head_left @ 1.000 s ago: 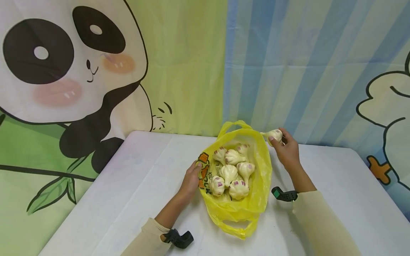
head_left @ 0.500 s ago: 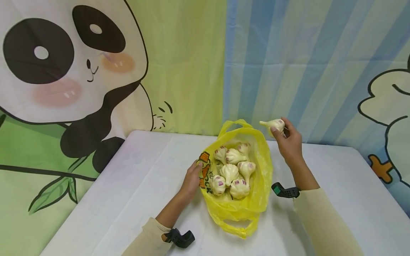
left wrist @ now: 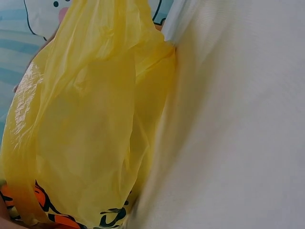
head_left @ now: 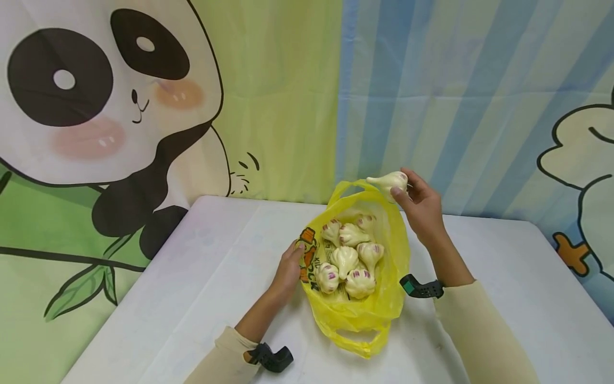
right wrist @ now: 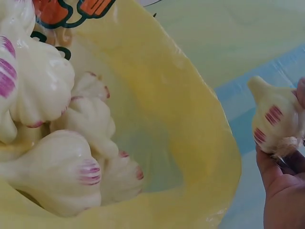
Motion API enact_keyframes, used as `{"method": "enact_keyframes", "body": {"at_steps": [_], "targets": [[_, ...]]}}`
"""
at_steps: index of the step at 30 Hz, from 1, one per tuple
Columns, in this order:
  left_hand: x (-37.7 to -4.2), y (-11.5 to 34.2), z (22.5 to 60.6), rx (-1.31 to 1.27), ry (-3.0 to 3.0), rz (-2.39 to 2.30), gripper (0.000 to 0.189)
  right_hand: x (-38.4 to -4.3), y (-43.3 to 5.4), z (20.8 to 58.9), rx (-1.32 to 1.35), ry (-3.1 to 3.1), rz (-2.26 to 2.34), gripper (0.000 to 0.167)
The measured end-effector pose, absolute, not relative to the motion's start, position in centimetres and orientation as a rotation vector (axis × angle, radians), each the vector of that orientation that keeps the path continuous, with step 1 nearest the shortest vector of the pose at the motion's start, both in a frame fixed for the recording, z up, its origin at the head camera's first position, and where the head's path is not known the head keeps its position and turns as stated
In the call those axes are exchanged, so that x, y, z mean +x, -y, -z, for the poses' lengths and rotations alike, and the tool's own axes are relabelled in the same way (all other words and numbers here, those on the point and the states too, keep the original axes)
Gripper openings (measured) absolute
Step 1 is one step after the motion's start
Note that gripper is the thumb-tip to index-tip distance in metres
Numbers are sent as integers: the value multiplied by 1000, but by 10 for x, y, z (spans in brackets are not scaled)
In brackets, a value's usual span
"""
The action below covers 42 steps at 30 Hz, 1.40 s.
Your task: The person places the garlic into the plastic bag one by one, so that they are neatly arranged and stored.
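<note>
A yellow plastic bag [head_left: 357, 317] lies open on the white table with several garlic bulbs [head_left: 344, 260] inside, cream with purple streaks. My left hand [head_left: 287, 272] grips the bag's left edge, thumb over the printed side. In the left wrist view the bag [left wrist: 90, 114] fills the left half and mostly hides that hand. Above the bag's far right rim, my right hand [head_left: 422, 208] pinches one garlic bulb [head_left: 389, 184] by its round body, stem pointing left. The right wrist view shows this bulb [right wrist: 279, 119] between thumb and fingers, outside the bag's rim.
The white table [head_left: 230, 245] extends to both sides of the bag. Behind it hangs a cloth backdrop [head_left: 278, 106] with a panda print and blue stripes. The bag's handle loops [head_left: 364, 346] stand at its near and far ends.
My right hand has lifted the garlic bulb from beside the bag's far right rim, then brought it left over that rim. The left hand keeps its grip on the bag.
</note>
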State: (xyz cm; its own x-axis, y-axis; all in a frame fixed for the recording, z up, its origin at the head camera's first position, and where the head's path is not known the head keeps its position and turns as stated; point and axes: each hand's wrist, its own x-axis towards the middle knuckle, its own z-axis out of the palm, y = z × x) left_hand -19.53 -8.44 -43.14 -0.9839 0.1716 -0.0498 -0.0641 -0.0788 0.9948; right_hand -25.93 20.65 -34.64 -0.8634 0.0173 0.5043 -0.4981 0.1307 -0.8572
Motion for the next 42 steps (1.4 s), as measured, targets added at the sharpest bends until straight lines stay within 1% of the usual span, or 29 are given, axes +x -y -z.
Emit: {"method": "enact_keyframes", "body": {"at_steps": [10,22,28,42], "targets": [[-194,86,429,107,-2022,-2191,56,-252,-190,354,712,2252,-1823,51],[-196,86,432,42,-2059,-2171,62,-250,-167,367,957,2506,-1825,54],[-195,85,431,13,-2061,-2168,64,-253,-160,374,985,2519,-1833,54],[-195,87,429,68,-2095,-2170,63,-256,-150,389,979,2581,-1791,58]]}}
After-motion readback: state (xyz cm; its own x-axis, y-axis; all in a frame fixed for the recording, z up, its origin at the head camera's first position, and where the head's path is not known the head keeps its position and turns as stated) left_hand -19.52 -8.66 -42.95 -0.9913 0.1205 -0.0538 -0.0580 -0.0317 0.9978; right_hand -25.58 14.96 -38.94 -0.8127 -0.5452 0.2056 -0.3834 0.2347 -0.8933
